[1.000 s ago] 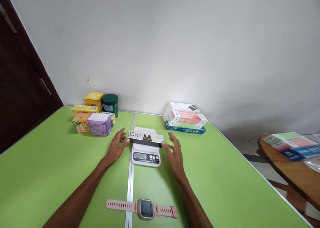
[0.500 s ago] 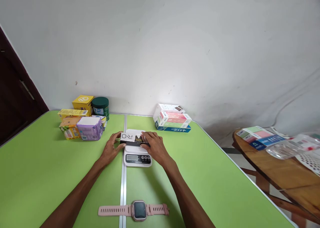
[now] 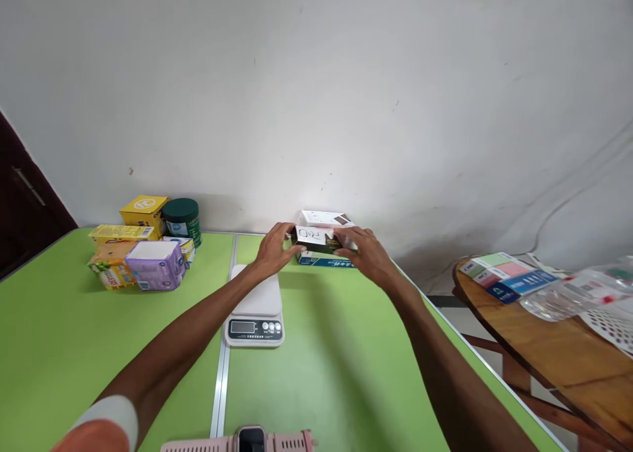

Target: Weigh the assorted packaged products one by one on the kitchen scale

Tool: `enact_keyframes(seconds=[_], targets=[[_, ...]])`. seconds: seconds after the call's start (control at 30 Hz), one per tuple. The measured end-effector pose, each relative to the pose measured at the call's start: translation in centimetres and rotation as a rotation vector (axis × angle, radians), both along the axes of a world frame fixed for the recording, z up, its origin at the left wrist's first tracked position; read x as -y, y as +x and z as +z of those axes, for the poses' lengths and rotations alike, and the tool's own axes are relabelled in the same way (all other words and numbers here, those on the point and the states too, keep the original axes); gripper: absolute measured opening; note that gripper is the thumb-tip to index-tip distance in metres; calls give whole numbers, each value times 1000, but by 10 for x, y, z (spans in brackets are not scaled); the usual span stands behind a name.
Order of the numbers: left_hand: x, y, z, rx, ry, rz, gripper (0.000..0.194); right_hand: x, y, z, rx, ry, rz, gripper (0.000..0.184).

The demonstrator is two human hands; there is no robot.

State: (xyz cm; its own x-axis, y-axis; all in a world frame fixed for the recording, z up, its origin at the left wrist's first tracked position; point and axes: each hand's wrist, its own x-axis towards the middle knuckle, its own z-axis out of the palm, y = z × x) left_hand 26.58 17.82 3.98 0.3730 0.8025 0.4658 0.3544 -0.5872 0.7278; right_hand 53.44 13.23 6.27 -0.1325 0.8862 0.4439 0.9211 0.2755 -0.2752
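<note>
A black-and-white toothpaste box (image 3: pixel 316 239) is held level between both hands, in front of the small stack of boxes against the wall. My left hand (image 3: pixel 277 247) grips its left end and my right hand (image 3: pixel 363 251) its right end, thumbs on the near side. Behind it shows a white box (image 3: pixel 324 218), and below it a blue box (image 3: pixel 324 260) on the table; whether the held box touches them I cannot tell. The white kitchen scale (image 3: pixel 256 307) lies left of the hands with a bare platform. Its display reading is too small to make out.
At the left stand a purple packet (image 3: pixel 155 265), an orange carton (image 3: pixel 113 264), yellow boxes (image 3: pixel 143 212) and a green jar (image 3: pixel 182 220). A pink smartwatch (image 3: pixel 251 439) lies at the near edge. On the right, a wooden table (image 3: pixel 558 346) holds flat cartons and clear plastic.
Both hands have lifted the toothpaste box off the scale and carried it right and back to the box stack. The view has shifted a little, too.
</note>
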Motion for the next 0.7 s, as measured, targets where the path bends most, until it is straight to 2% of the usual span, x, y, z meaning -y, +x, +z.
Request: enact_keyframes(seconds=[0.07,0.13,0.23,0.3,0.4,0.53,0.6,0.7], targets=[[-18,30,4,-3,28,1,43,-18,26,6,12,7,-60,45],[-32,50,3,-17,32,19,40,-34,42,3,14,12,-104,41],[-44,65,-3,-63,-54,69,40,-48,49,-14,-19,43,-182,31],[-47,70,-8,-85,-104,91,45,-49,47,-29,-38,105,-225,32],[-48,78,-9,-93,-121,107,47,-40,40,-45,-39,259,-287,38],[-40,83,-5,-86,-160,148,55,-16,23,-52,-18,414,-346,47],[-28,73,-6,-56,-172,143,66,0,9,-58,-5,439,-272,48],[4,36,-16,-16,-128,53,65,28,-20,-73,-41,397,-76,46]])
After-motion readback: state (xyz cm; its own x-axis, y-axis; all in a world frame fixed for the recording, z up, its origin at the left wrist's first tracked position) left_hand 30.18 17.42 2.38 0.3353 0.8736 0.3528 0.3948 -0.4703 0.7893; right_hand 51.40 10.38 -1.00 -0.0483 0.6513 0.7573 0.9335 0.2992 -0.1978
